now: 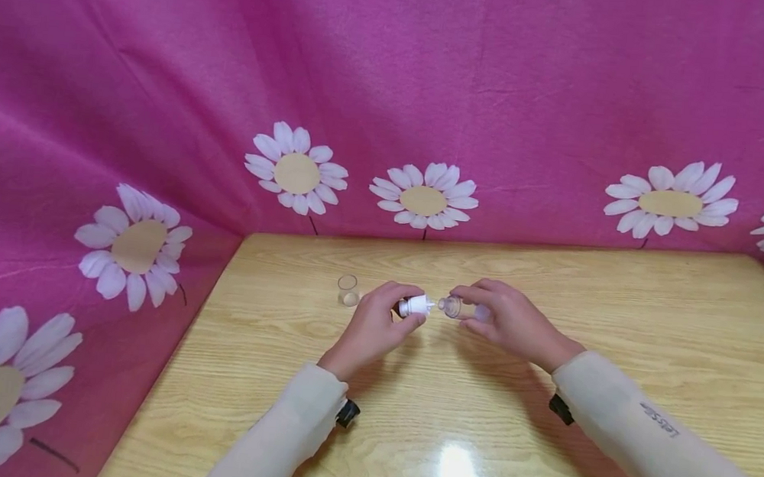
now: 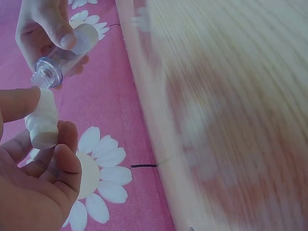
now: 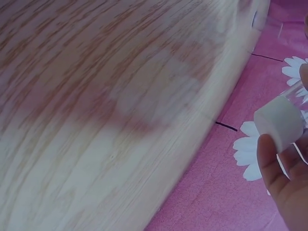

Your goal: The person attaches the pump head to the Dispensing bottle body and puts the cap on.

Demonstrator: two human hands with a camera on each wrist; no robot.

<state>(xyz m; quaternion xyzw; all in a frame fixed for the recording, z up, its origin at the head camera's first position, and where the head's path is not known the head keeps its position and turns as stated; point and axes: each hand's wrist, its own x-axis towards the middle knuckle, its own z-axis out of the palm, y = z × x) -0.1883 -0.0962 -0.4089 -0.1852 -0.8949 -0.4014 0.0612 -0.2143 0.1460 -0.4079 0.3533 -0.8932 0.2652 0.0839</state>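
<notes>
My left hand pinches a white pump top between thumb and fingers, its narrow end toward the right. Facing it, a clear bottle with a whitish base lies sideways in the grip of my right hand. The bottle's open neck comes very close to the pump top's tip; whether they touch I cannot tell. Both hands are held over the wooden table. Just left of my left hand a clear cap stands on the tabletop.
The wooden table meets a pink cloth backdrop printed with white daisies at its back and left edges. A bright light reflection lies near the front. Dark wrist straps show at both cuffs.
</notes>
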